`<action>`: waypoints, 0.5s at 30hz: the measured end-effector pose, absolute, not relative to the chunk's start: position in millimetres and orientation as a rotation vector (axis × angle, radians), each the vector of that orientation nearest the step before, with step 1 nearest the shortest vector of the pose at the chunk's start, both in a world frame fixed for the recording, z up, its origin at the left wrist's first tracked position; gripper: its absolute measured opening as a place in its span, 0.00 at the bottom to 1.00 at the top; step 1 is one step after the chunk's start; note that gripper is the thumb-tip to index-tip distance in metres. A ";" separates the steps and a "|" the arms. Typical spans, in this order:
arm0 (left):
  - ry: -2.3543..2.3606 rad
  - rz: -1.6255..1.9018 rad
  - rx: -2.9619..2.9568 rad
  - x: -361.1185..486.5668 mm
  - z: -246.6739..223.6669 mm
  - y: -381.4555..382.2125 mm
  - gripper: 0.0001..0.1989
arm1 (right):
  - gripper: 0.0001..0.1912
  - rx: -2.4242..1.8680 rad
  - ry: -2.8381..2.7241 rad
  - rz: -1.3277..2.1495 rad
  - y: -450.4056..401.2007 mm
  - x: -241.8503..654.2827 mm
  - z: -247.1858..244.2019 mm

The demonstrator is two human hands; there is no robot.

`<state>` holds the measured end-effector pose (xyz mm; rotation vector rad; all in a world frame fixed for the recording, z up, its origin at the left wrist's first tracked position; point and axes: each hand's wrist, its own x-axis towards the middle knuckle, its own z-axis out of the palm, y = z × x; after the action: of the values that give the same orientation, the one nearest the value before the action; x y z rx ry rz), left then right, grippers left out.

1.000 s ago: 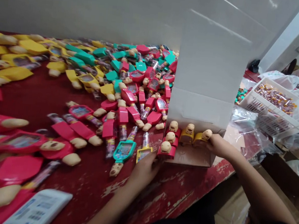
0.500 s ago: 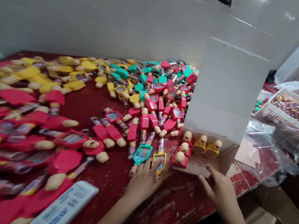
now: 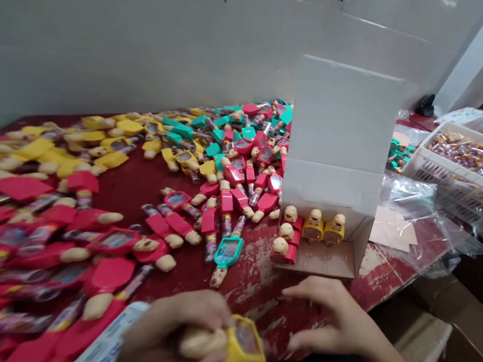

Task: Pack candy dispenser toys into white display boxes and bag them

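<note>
1 yellow plastic toy with a beige head and clear window (image 3: pixel 244 344) was gripped closely in the left hand (image 3: pixel 169 332), its fingers wrapped round the beige head, low over the near edge of a chipped red-painted table (image 3: pixel 254 272). The right hand (image 3: pixel 322 317) was empty, its fingers spread wide, just in front of an open white cardboard box (image 3: pixel 339 127) holding 5 red and yellow toys (image 3: pixel 313 227). A loose heap of red, yellow and teal toys (image 3: pixel 234 169) was spread across the table to the left.
</note>
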<state>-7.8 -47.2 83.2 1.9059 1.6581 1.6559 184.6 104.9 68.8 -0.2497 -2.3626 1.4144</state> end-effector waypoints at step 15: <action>2.149 1.499 1.414 -21.3 -10.4 21.6 0.34 | 0.08 -0.659 -2.085 0.861 151.1 202.5 36.8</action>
<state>-21.3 21.6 -10.4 1.4135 2.1487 1.4989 202.5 151.1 36.8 -0.6591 -2.0846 0.8612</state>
